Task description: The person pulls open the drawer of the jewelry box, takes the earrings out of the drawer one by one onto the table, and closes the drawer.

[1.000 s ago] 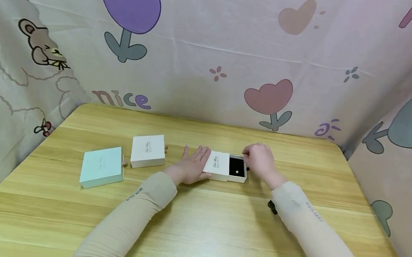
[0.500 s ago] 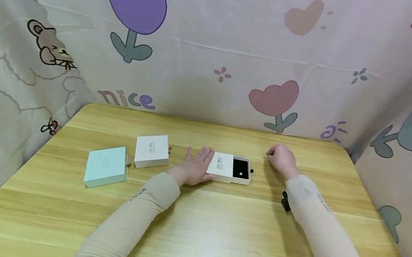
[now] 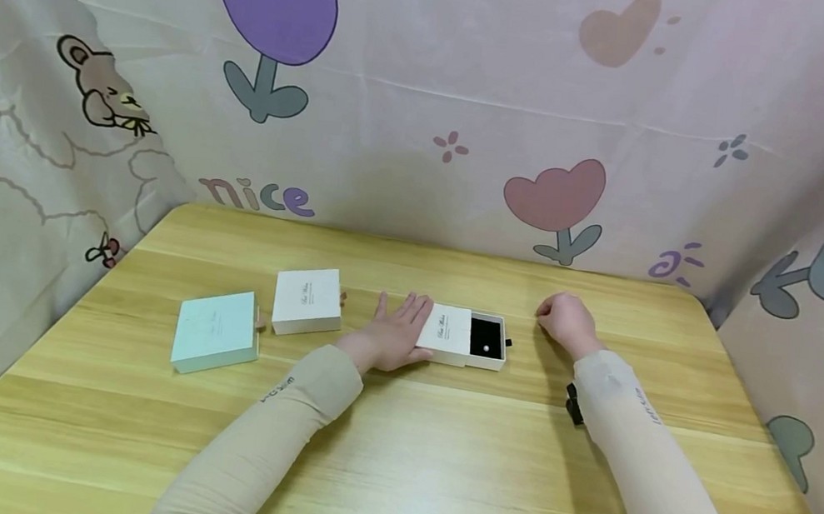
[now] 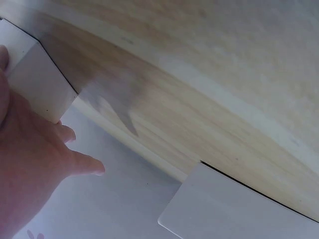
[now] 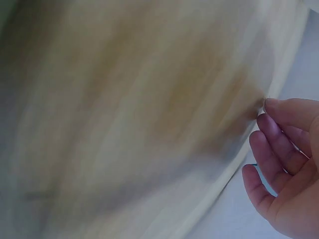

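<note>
My left hand (image 3: 394,341) lies with outstretched fingers on the left part of a small white drawer box (image 3: 447,329) with printed lettering. To the right, the box's drawer (image 3: 488,340) is pulled partway out. It shows a black lining with a small pearl-like bead (image 3: 486,349) on it and a dark pull tab at its end. My right hand (image 3: 569,321) rests near the table, apart from the drawer. In the right wrist view its fingers (image 5: 269,154) are loosely curled, and nothing shows between them.
A second white box (image 3: 307,302) stands left of my left hand, with a brown tab on its right side. Farther left is a pale mint box (image 3: 215,333) with a similar tab. A printed curtain (image 3: 403,55) hangs behind the wooden table (image 3: 427,476).
My right hand has left the drawer's end and moved right, uncovering the dark tab. My left hand has stayed on the box. The whole view has shifted slightly.
</note>
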{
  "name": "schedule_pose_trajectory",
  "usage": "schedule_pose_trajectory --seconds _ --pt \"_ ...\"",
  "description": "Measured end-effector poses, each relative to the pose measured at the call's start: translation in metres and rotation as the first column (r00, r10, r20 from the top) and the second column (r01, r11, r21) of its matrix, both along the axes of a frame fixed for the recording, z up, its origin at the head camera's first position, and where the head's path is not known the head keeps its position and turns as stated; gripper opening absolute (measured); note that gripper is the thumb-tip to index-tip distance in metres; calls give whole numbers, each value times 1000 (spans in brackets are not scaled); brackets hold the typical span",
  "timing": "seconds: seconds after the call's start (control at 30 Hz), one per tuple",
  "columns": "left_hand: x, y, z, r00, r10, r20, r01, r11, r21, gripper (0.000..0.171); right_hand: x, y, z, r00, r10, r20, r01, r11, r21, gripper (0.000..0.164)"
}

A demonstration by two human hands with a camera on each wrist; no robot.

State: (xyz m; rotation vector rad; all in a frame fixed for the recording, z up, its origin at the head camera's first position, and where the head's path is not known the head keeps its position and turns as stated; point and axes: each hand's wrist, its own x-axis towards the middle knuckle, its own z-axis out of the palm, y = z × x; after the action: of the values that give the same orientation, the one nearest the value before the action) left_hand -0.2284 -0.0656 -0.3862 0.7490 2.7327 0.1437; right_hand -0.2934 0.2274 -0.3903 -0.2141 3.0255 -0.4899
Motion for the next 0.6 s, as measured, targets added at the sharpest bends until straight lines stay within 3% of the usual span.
schedule_pose_trajectory --seconds 0.3,0.6 --pt "1 2 1 1000 -5 9 5 1000 10 82 2 3 5 1000 -25 16 25 1000 19 24" --pt "0 -1 -1 1000 -8 -17 8 1000 -1 83 10 3 40 999 -36 -12 35 999 -29 33"
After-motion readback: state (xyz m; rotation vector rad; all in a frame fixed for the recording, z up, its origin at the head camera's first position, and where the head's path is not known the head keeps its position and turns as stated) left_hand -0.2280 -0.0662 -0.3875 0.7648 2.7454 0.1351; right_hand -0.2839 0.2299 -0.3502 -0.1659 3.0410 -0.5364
